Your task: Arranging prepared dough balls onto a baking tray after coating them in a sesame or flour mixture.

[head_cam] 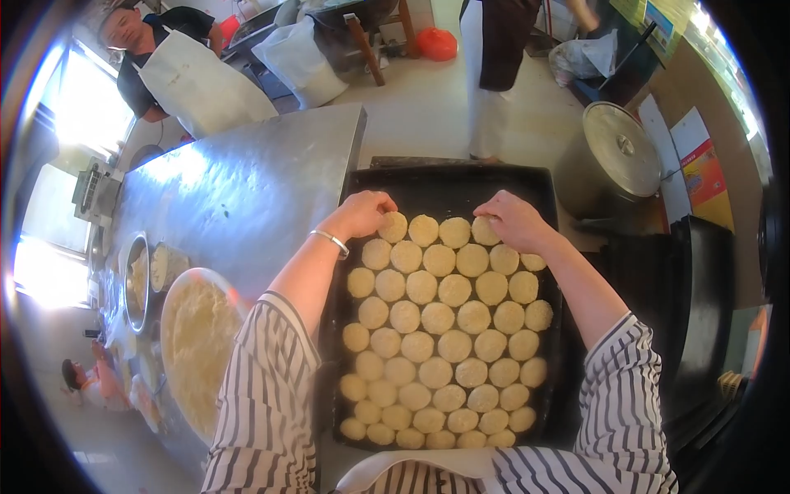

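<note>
A black rectangular baking tray [444,191] lies before me with staggered rows of pale round dough pieces [454,290], their surfaces rough as if coated with crumbs or seeds. My left hand [368,213], with a silver bangle on its wrist, grips the left dough round [394,228] of the farthest row. At that row's right end, my right hand [513,217] has its fingertips on another dough round [485,232], partly covering it. Two more rounds sit between my hands. My right forearm hides part of a round at the tray's right edge.
To the left stands a metal worktable [265,167] with a large tub of crumb-like coating [200,346] and a metal bowl [137,284]. A lidded metal pot [611,160] is at the far right. One person [197,80] stands beyond the table; another [494,68] stands ahead.
</note>
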Demonstrator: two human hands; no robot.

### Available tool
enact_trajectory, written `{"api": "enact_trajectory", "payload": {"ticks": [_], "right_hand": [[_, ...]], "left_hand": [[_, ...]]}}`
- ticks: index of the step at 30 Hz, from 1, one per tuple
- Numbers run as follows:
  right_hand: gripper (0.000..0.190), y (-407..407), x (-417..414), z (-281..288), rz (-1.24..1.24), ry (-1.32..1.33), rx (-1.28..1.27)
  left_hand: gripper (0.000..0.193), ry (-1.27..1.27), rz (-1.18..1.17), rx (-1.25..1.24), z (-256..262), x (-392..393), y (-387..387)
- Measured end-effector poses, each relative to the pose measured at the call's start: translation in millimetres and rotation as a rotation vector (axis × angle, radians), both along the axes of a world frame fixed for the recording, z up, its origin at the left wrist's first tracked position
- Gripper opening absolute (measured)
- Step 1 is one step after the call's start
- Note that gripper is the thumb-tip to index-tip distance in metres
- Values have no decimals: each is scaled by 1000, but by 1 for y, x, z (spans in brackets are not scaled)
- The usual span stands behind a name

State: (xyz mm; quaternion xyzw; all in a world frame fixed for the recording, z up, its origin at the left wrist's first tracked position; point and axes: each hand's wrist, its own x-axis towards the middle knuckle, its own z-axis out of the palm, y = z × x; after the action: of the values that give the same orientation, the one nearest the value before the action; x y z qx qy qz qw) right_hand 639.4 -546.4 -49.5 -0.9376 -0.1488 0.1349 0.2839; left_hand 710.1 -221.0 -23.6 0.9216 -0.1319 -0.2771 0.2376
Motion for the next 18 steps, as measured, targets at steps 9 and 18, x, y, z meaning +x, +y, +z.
{"api": "enact_trajectory", "payload": {"ticks": [9,18], "right_hand": [[37,2,2,-4,36,-20,21],[37,5,-2,6,39,26,-73]], "left_hand": [[30,-51,-63,70,2,2,1],[37,-134,-66,141,0,0,-4]]}}
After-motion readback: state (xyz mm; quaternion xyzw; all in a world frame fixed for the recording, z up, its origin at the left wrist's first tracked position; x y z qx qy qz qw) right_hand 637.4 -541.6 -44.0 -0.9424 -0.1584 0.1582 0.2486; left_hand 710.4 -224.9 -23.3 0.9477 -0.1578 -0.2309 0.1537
